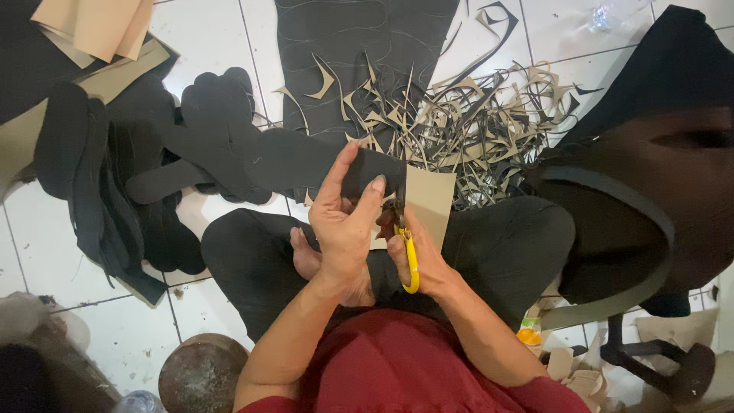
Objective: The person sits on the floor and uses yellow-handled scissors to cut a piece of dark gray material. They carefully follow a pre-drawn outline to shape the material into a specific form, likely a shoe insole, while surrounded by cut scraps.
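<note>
Gripping yellow scissors (409, 256), right hand (417, 260) curled.

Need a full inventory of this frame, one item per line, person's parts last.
sheet being cut: one, black face with tan back, held across the middle
scissors: one, yellow handles, at the sheet's right end
offcut scraps: too many to count, tan and black, piled on the floor beyond the sheet
cut sole shapes: a stack, count unclear, black, left
marked sheet: one, dark grey with drawn outlines, top centre
tan sheets: a few, top left
large dark roll: one, black with tan edge, right
tiled floor: white
round metal object: one, brownish, bottom left
left hand: grips the sheet
right hand: in the scissor handles
</note>
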